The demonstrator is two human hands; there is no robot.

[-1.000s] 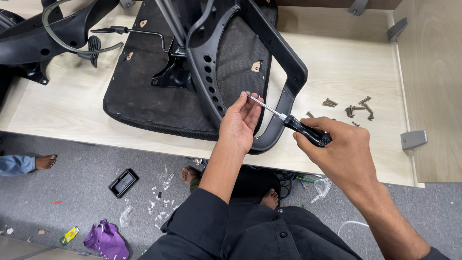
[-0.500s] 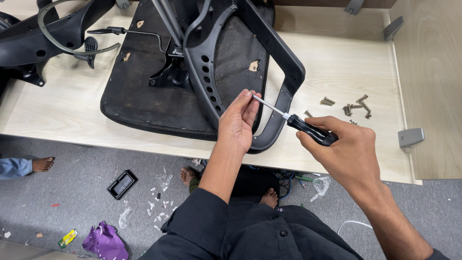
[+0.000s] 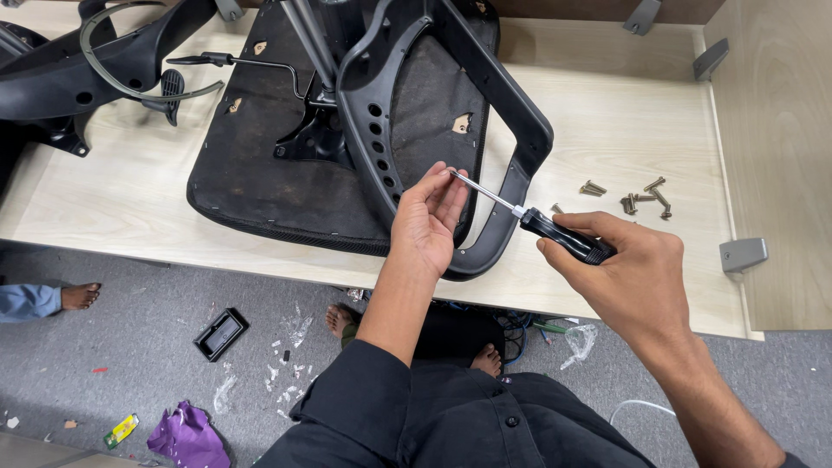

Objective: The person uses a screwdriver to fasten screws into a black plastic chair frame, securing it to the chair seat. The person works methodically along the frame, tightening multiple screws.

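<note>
While my right hand [image 3: 628, 269] grips the black-handled screwdriver [image 3: 529, 217], my left hand [image 3: 427, 221] pinches its tip.
From the head view, the tip sits by the black armrest loop [image 3: 485, 104] of the upturned chair seat [image 3: 286, 165] on the tabletop [image 3: 607, 130]; loose screws [image 3: 628, 198] lie near.

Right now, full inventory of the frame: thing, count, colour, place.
chair seat: 1, black, upside down on workbench
armrest: 1, black loop, on seat's right side
chair part: 1, black, top left
screws: several, brass, loose on bench right
workbench: 1, light wood
tray: 1, black, floor
purple bag: 1, floor
screwdriver: 1, black handle, in right hand
left hand: fingers at screwdriver tip
right hand: grips handle
</note>
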